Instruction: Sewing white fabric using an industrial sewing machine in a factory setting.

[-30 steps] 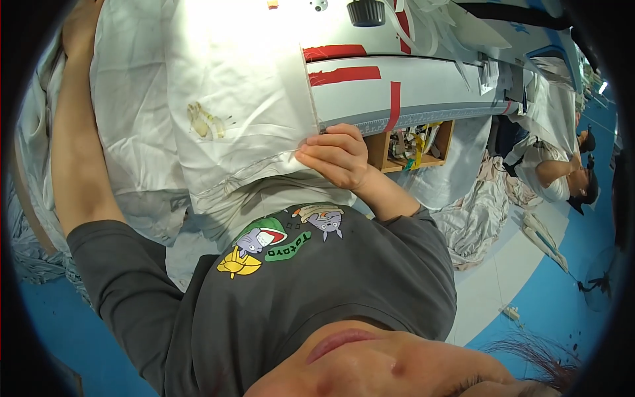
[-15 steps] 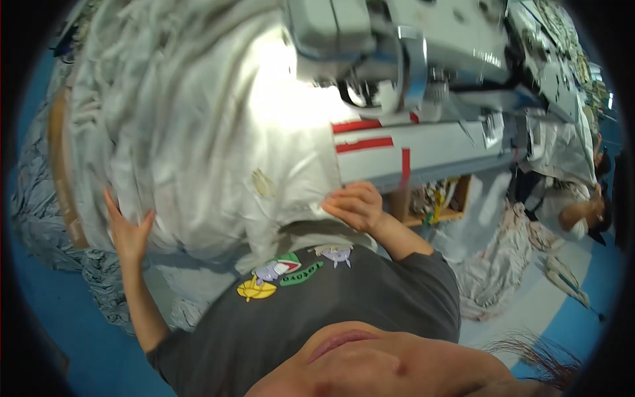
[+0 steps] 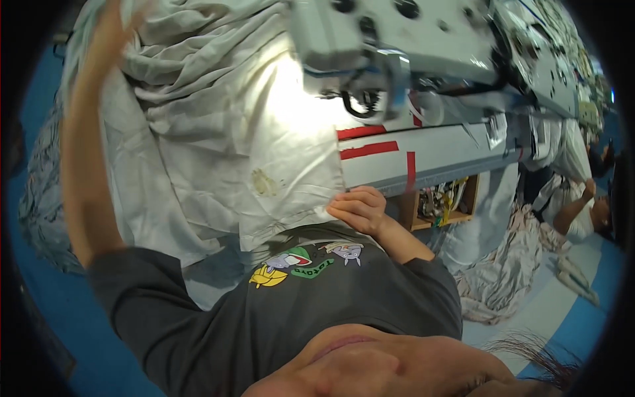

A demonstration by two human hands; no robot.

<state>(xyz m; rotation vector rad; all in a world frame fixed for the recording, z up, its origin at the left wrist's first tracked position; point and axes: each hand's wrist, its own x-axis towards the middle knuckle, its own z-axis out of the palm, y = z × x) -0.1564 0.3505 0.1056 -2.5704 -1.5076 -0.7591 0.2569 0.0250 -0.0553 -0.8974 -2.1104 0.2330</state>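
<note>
pinching the near right corner of the white cloth [image 3: 192, 165] with the right hand [image 3: 360, 210], closing thumb and fingers narrowly over the edge; probably pinning that corner to stop it sliding, and perhaps lining it up with the grey front edge [image 3: 430, 177] of the table [image 3: 456, 141]. holding the left hand [image 3: 114, 30] far out near the bunched upper folds, perhaps for managing the bulk of the cloth; being unable to tell, through blur, whether gripping or only touching. spreading the cloth over the table's left part and partly over the front, showing a yellowish stain [image 3: 266, 182]. leaving red tape strips [image 3: 368, 151] bare just beside the cloth, possibly using them as guides. working around a sewing machine [image 3: 436, 40], likely finding hand room tight beneath its overhang. having a wooden box [image 3: 439, 223] of small items below, a heap of pale fabric [image 3: 496, 288] beyond, and a co-worker [image 3: 577, 221] farther right.
</note>
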